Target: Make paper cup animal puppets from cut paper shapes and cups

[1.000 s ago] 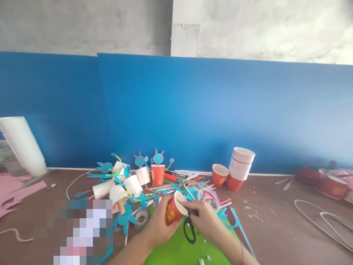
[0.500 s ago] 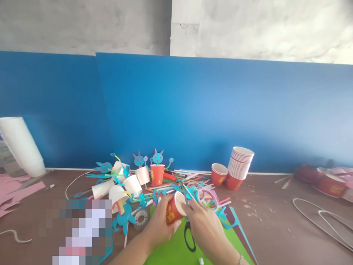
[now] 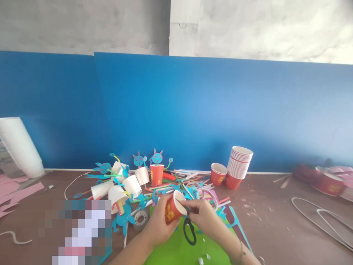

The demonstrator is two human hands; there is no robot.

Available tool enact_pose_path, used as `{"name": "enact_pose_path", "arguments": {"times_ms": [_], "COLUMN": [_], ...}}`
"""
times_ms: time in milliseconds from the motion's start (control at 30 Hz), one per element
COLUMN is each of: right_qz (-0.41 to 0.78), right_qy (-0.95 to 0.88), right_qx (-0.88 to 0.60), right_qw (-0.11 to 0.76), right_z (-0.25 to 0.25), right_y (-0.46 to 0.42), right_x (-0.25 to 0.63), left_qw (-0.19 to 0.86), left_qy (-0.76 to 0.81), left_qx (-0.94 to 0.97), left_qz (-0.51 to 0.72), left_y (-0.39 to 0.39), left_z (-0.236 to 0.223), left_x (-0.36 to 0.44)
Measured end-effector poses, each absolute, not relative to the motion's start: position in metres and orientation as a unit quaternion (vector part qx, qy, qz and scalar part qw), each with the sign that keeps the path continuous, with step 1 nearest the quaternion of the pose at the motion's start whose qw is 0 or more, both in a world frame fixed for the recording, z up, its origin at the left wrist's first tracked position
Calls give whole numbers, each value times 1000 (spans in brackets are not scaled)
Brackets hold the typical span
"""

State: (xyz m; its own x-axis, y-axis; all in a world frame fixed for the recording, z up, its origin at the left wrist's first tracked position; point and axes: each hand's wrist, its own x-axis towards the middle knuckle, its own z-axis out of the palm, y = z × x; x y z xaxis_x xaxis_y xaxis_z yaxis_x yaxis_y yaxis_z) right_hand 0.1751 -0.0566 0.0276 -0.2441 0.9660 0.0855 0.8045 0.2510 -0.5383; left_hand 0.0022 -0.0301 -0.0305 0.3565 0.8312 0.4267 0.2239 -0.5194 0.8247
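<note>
My left hand (image 3: pixel 161 222) is wrapped around a red paper cup (image 3: pixel 171 211) with yellow lettering. The cup is tilted, its white mouth turned up and to the right. My right hand (image 3: pixel 202 212) is closed on a pair of scissors at the cup's rim. A black loop of the scissors (image 3: pixel 189 232) hangs below my fingers, and a thin dark tip shows just inside the cup's mouth. My fingers hide most of the blades. Beneath both hands lies a green sheet (image 3: pixel 176 250) with small white scraps on it.
Behind my hands are scattered straws, blue paper cut-outs and white cups (image 3: pixel 132 186). A roll of tape (image 3: pixel 140 219) lies left of my hand. A red cup with a blue paper figure (image 3: pixel 157 175), another red cup (image 3: pixel 218 175) and a leaning cup stack (image 3: pixel 238 165) stand farther back.
My right hand has turned and shifted slightly right, its fingers now at the cup's rim. More small white scraps lie on the green sheet. The left hand still holds the cup.
</note>
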Motion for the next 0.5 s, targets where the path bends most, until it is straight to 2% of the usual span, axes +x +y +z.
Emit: {"name": "enact_pose_path", "arguments": {"times_ms": [133,300,333,433,500], "right_qz": [48,213,212,86,56], "right_qy": [-773,-755,-755,-771,-773], "right_qx": [-618,-595,-595,-615,-619], "right_qw": [137,174,176,142,124], "right_z": [32,34,34,35,35], "right_y": [-62,-57,-56,-60,-61], "right_x": [171,174,174,170,170], "left_qw": [357,340,338,341,343], "left_qy": [355,352,353,356,355], "left_qx": [752,749,750,757,762], "left_qz": [426,447,446,428,419], "left_y": [-30,-30,-30,-30,-31], "left_z": [-30,-31,-32,-31,-31], "left_x": [3,3,3,3,3]}}
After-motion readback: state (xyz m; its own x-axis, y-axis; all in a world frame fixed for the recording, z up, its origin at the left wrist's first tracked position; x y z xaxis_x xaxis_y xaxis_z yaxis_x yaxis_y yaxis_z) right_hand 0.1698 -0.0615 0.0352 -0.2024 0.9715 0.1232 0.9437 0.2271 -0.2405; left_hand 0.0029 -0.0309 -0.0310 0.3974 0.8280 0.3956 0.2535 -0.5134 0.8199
